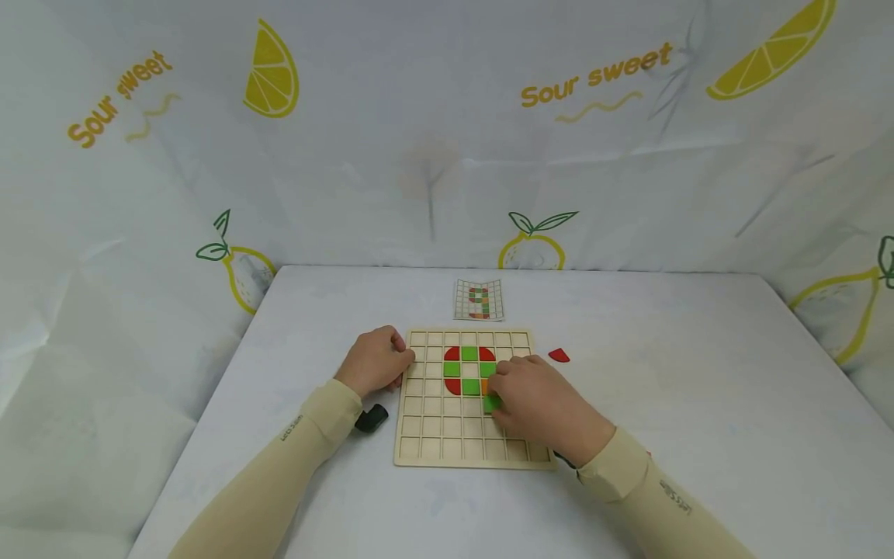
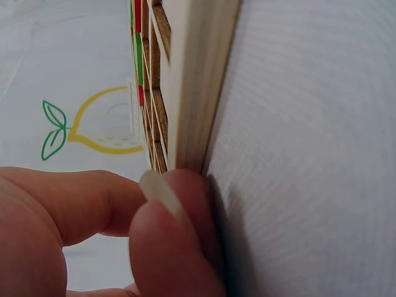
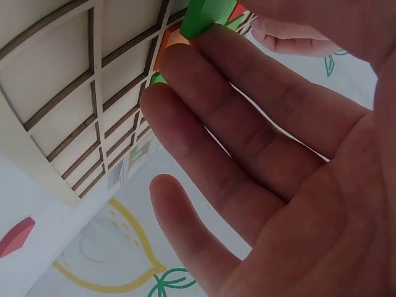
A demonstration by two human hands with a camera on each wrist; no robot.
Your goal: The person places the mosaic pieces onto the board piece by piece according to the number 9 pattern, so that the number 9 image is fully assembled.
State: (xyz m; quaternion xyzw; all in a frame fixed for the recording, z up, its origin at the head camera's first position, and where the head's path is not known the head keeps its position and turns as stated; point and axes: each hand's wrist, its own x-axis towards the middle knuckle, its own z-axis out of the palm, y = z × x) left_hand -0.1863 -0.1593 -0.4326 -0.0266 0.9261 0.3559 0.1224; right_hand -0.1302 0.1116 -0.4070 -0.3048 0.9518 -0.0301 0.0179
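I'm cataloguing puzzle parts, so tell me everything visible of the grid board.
The grid board is a pale, squarish slab, apparently wood, with thin ridges dividing it into square recesses. It lies flat on the table. Red, green and orange pieces occupy recesses around one bare one; most others visible are bare. The left hand holds its left edge; the right hand, pinching a green piece, hides part of it.
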